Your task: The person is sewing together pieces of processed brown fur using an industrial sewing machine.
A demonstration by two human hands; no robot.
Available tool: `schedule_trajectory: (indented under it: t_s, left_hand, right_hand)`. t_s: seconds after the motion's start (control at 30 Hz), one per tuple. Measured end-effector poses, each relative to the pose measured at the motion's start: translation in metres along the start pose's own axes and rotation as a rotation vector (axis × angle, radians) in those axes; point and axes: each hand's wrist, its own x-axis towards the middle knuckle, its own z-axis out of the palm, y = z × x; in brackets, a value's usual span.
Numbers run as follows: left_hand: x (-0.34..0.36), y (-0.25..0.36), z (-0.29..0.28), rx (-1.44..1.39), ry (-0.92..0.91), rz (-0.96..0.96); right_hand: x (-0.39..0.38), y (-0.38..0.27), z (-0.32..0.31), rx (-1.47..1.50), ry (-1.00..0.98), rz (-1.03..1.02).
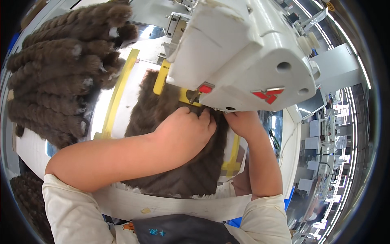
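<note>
A dark brown fur piece [178, 175] lies on the white bed of a sewing machine [243, 53], its upper part reaching beneath the machine head. My left hand [189, 128] rests on the fur just below the needle area, fingers curled down and pinching it. At the fur's right edge, my right hand [243, 122] is closed with its fingertips gripping the fur close under the head; the tips are partly hidden. A yellow guide plate [162, 77] sits beside the needle area, and a red part [206, 88] shows on the head.
Long brown fur strips [48, 81] are piled on the left of the table. Yellow tape [118, 95] runs along the bed left of the fur, with more yellow tape [232, 164] at its right. More dark fur [30, 199] lies low at the left. Workstations fill the right background.
</note>
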Motion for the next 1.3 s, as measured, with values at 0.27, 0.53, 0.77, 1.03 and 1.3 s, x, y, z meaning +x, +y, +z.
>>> schedule_trajectory:
  t_s: [0.27,0.53,0.77,1.03,1.3]
  left_hand:
    - [-0.005,-0.003,-0.007,0.109,-0.066,-0.041]
    - [-0.006,-0.006,-0.012,0.131,-0.046,0.003]
    - [-0.004,-0.011,-0.012,0.095,-0.023,-0.016]
    - [0.002,-0.012,-0.021,-0.024,-0.105,-0.063]
    - [0.011,-0.011,-0.027,-0.002,-0.197,-0.061]
  right_hand:
    - [0.013,-0.005,0.001,-0.112,-0.075,0.013]
    - [0.012,0.002,-0.009,0.158,-0.244,0.184]
    - [-0.026,-0.019,-0.016,0.403,-0.242,0.095]
    - [-0.026,-0.027,-0.003,0.225,-0.122,-0.182]
    - [-0.028,-0.024,-0.003,0.169,-0.142,-0.161]
